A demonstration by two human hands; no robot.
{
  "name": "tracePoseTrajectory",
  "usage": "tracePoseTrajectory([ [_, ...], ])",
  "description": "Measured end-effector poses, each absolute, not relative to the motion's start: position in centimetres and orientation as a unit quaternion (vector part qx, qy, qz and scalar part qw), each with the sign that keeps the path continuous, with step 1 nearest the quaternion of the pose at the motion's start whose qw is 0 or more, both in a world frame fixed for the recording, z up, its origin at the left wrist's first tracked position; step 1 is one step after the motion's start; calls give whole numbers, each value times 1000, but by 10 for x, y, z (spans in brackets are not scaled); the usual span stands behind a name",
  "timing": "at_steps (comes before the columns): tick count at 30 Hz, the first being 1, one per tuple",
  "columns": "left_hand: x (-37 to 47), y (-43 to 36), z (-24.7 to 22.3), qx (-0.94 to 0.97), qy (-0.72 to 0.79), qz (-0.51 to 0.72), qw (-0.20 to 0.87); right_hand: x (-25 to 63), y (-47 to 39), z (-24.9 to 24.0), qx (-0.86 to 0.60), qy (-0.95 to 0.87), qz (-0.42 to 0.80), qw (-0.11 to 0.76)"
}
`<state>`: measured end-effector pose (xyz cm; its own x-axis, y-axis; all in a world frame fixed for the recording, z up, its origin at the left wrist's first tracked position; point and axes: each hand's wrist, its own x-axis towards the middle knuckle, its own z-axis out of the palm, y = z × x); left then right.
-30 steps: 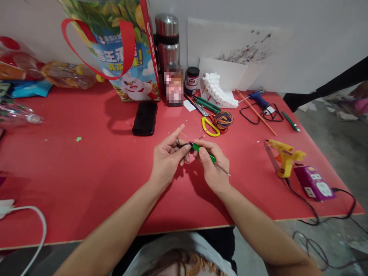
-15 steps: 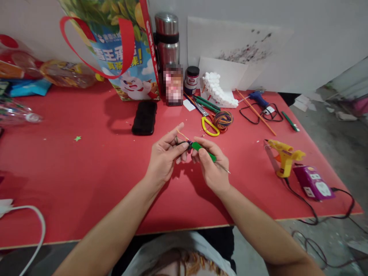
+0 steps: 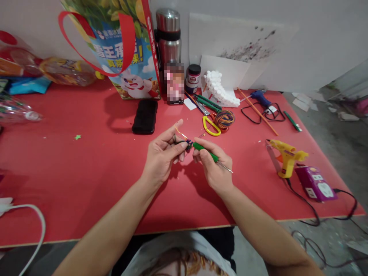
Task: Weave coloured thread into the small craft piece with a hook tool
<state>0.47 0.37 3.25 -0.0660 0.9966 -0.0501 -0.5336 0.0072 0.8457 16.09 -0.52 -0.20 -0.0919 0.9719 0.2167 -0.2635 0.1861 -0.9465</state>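
I see left hand (image 3: 159, 159) pinching yarn piece (image 3: 188, 145), right hand (image 3: 216, 168) with fingers wrapped round hook (image 3: 205, 151), ball (image 3: 224, 119) beyond.

My left hand (image 3: 163, 153) covers part of the dark yarn piece (image 3: 189, 145) mid-frame, its stitches too small for me to tell. My right hand (image 3: 217, 165) hides some of the green-handled tool (image 3: 207, 152). Above, the upright phone's screen (image 3: 174, 82) is blurred into blocks. The top edge crops the carrier bag (image 3: 107, 48), the left edge a clear bottle (image 3: 17, 111).

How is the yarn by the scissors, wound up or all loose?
The yarn is wound up: its strands wrap around into a round ball.
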Motion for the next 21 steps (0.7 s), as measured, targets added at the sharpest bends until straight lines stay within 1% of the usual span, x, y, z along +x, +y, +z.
tracePoseTrajectory([
  [5,4,3,34,310,362,631,612,163,-6,-1,-355,-538,508,572],
  [21,1,2,33,306,348,637,616,168,-5,-4,-341,-565,491,568],
])
